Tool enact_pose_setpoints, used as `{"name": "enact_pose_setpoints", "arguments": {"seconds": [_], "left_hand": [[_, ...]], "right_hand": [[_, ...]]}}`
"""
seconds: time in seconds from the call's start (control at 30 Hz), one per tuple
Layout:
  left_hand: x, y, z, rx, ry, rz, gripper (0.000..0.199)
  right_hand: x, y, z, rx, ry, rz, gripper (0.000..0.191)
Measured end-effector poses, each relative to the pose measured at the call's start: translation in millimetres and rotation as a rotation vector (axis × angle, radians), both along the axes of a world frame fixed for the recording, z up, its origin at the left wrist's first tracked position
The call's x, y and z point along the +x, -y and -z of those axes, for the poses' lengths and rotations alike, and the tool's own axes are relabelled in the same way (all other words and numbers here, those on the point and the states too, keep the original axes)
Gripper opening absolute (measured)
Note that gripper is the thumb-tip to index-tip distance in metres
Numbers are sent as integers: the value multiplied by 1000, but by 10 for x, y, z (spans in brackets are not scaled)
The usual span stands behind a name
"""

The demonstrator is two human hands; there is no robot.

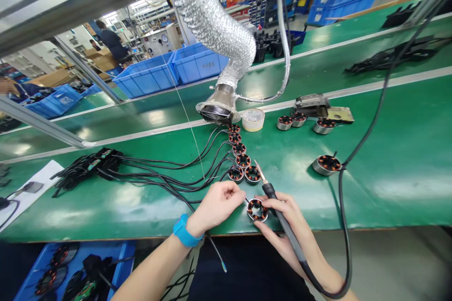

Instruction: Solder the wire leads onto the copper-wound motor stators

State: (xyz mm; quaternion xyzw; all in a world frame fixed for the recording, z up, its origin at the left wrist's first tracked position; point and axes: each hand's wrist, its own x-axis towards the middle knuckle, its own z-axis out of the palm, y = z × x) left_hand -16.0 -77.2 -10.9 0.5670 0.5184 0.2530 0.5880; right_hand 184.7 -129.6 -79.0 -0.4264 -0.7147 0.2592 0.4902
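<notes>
My right hand point(291, 218) carries a soldering iron point(287, 230), its tip pointing up and left. The same hand's thumb and fingers hold a ring-shaped motor stator point(257, 210) with copper windings near the table's front edge. My left hand point(219, 203), with a blue band at its wrist, is closed in a pinch at the stator's left side, on a thin black wire point(247, 200). Just beyond, several more stators point(243, 160) stand in a line, and black cables point(165, 176) run left from them to a bundle point(102, 164).
A fume extraction hood point(219, 103) hangs over the far end of the line, beside a small white tub point(253, 120). Loose stators point(326, 164) sit to the right. The iron's cord point(379, 108) loops across the right side. A blue bin point(122, 249) holds parts below the table edge.
</notes>
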Motion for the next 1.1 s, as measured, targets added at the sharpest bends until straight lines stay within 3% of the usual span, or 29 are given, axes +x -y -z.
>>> {"name": "enact_pose_setpoints", "arguments": {"seconds": [0.23,0.43,0.57,0.7,0.83,1.0,1.07,1.1], "left_hand": [[-32,3,14,-30,207,150,35],[-38,-42,24,-53,144,167,44],[-129,0,-17,-87,90,104,52],[-210,177,-65,-38,-23,116,42],[-150,331,24,-155,121,141,37],[-19,366,159,-264,360,1,36],[-72,345,114,-192,271,7,37],[-130,322,75,-71,160,-8,36]], "right_hand": [[5,-19,4,1,-7,-20,30],[5,-40,-29,-14,22,-19,30],[-6,-38,-10,-4,12,-7,30],[-11,-33,-1,-11,-4,-8,31],[-4,-41,3,12,14,-6,32],[-2,-63,39,43,27,6,26],[-9,-71,49,53,33,23,25],[-14,-74,51,57,35,32,25]]}}
